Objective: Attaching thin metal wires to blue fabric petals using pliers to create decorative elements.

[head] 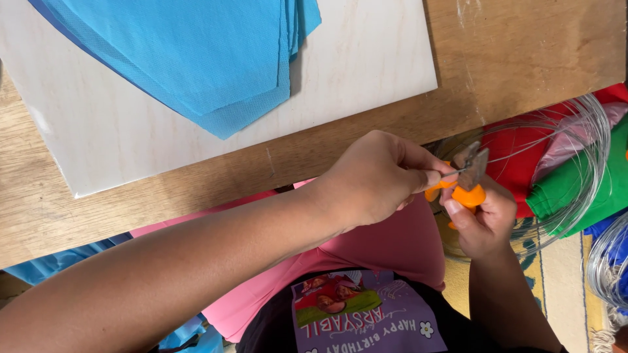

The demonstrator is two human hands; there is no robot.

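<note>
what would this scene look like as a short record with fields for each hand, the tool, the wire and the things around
left hand: the left hand pinches thin silver wire at the plier jaws
right hand: the right hand grips the orange-handled metal pliers
wire: loose coil of thin silver wire to the right, beside the table edge
bench: brown wooden table bearing a pale white board
on board: stack of light blue mesh fabric pieces
under the coil: red cloth and green cloth
lap: pink fabric sheet
</note>
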